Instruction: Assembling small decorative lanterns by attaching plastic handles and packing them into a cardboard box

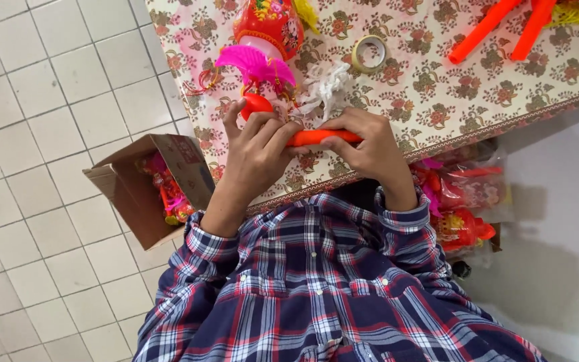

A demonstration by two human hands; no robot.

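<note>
At the near edge of the table, both hands close around an orange stick: the left hand grips its rounded end, the right hand its shaft. Just beyond lie pink feathers and white shreds, then a tape roll.

This looks like a small home workshop for assembling festive toys. A surface under a floral cloth carries a roll of tape at twelve o'clock and orange plastic sticks at two o'clock. On the white tiled floor, a cardboard box at nine o'clock and clear bags at three o'clock hold bright toy parts.
</note>
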